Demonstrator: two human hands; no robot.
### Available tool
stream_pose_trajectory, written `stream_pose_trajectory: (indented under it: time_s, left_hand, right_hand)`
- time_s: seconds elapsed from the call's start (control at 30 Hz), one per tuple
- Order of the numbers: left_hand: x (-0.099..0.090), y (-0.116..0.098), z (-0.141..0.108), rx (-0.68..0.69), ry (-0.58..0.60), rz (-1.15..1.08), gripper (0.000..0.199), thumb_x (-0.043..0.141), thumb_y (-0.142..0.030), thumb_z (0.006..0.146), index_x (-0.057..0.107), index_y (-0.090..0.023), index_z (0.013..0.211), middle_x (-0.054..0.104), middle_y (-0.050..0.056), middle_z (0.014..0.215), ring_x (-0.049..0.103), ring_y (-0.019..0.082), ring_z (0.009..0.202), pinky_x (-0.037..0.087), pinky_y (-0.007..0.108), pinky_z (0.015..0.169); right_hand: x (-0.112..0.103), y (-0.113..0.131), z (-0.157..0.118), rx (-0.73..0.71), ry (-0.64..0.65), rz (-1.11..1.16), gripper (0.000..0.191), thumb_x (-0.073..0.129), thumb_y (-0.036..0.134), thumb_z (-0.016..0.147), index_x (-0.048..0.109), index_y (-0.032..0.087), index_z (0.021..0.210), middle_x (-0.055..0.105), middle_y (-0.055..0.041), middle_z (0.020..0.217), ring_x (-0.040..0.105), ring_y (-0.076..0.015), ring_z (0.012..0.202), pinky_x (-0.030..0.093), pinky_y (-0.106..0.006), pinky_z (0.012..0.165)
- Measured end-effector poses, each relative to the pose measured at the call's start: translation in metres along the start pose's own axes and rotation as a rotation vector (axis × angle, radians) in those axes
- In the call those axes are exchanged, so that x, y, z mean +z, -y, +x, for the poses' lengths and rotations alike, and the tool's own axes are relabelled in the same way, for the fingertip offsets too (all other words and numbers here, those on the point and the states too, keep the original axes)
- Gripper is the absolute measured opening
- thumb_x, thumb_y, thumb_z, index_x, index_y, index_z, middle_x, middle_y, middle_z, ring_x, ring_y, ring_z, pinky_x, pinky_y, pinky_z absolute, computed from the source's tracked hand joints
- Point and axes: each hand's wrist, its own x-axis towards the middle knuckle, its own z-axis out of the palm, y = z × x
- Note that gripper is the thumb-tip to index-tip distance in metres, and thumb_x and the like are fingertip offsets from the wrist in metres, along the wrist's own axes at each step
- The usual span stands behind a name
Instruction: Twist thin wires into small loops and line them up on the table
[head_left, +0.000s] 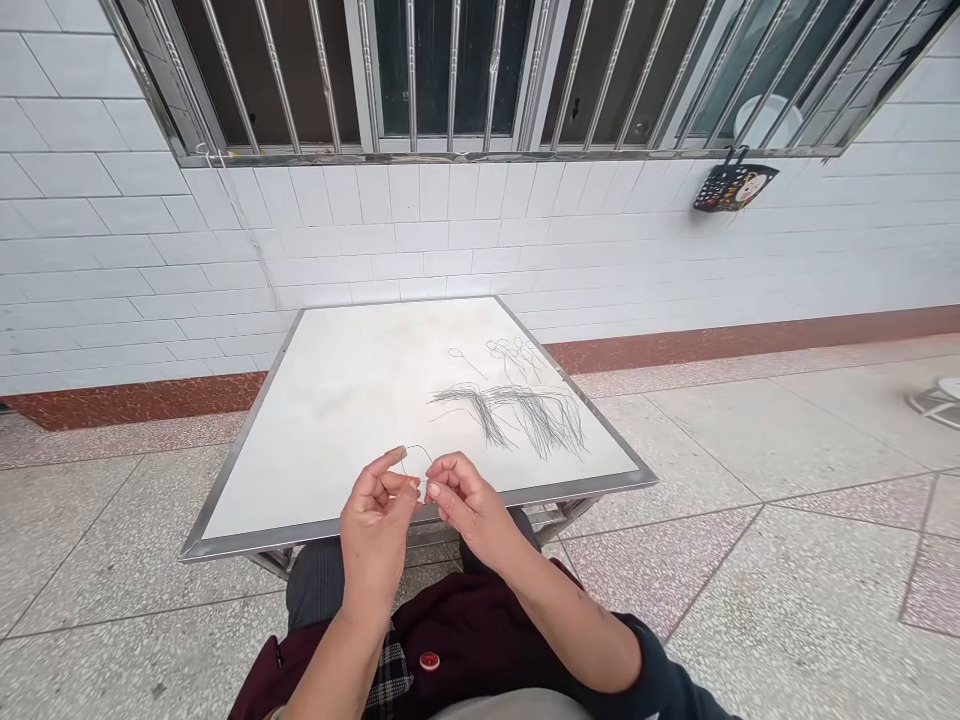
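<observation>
Between my two hands, over the near edge of the white table (322,400), a thin dark wire (417,447) is bent into a loop. My left hand (380,505) pinches it on the left side, thumb and fingers together. On the right side my right hand (469,500) grips the same wire between thumb and fingers. Beyond the hands, a spread pile of thin dark wires (525,410) lies on the right half of the table. Several wires with looped ends (510,350) lie behind that pile, and one looped wire (456,353) rests a little to their left.
A white tiled wall (450,235) with a barred window (450,80) stands behind the table. A dark patterned bag (735,187) hangs from the bars at the right. Part of a stool (941,402) shows at the far right. My knees are under the table's near edge.
</observation>
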Motion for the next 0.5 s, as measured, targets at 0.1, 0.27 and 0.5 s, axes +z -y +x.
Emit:
stream_pose_trajectory:
  time_s: [0.1,0.27,0.5]
  left_hand:
    - [0.0,0.0,-0.006,-0.005,0.063,-0.02,0.037,0.066,-0.029,0.078,0.061,-0.024,0.114,0.057,-0.004,0.075,0.054,0.009,0.071,0.047,0.022,0.076]
    - [-0.002,0.005,-0.009,-0.037,0.151,-0.156,0.041,0.067,-0.028,0.079,0.058,-0.024,0.119,0.06,-0.003,0.081,0.055,0.01,0.082,0.044,0.026,0.086]
    - [-0.012,0.0,-0.004,-0.084,0.243,-0.2,0.043,0.067,-0.027,0.079,0.06,-0.025,0.121,0.053,-0.004,0.075,0.052,0.008,0.074,0.042,0.022,0.081]
  right_hand:
    - [0.004,0.0,-0.001,-0.038,-0.063,0.003,0.015,0.053,0.035,0.089,0.05,0.021,0.092,0.052,0.0038,0.075,0.042,-0.0065,0.055,0.035,-0.02,0.051]
    - [0.011,0.004,-0.006,0.019,-0.044,0.119,0.017,0.053,0.037,0.089,0.046,0.021,0.089,0.051,0.0054,0.072,0.038,-0.0044,0.045,0.027,-0.017,0.038]
    - [-0.004,0.012,-0.009,0.026,-0.026,0.124,0.015,0.052,0.036,0.09,0.051,0.021,0.092,0.051,0.0049,0.069,0.035,-0.0044,0.048,0.026,-0.017,0.043]
